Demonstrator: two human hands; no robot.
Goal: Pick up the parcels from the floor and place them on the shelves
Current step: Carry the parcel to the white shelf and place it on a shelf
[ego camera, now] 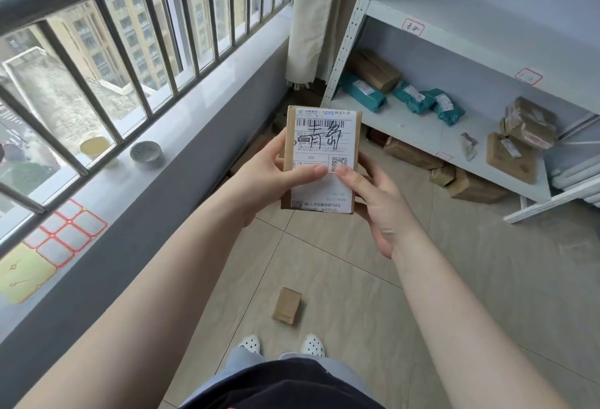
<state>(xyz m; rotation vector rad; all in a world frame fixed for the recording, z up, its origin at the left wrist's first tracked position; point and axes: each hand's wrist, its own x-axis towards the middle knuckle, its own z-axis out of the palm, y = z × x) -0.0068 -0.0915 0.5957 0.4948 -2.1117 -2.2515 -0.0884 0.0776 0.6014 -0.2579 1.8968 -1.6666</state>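
I hold a small cardboard parcel (323,158) up in front of me with both hands, its white shipping label (322,162) facing me, barcode at the top and black handwritten characters scrawled across it. My left hand (264,178) grips the parcel's left edge, thumb pressed flat on the label; my right hand (378,204) wraps the right edge, its thumb meeting the other near a printed QR code. The parcel is in the air, above the tiled floor (357,278) and well short of the white metal shelves (454,19) standing ahead to my right. On the lower shelf board lie three teal mailer bags (406,97), a brown box (376,69) behind them and several taped cardboard parcels (522,136) toward the right end. More brown boxes (454,175) sit on the floor beneath that board. A second small cardboard box (287,305) lies on the tiles just ahead of my white perforated shoes (281,344). To my left, a barred window (130,35) looks out on apartment blocks, with two small round containers (146,154) and a sheet of red-bordered stickers (65,233) on the sill.
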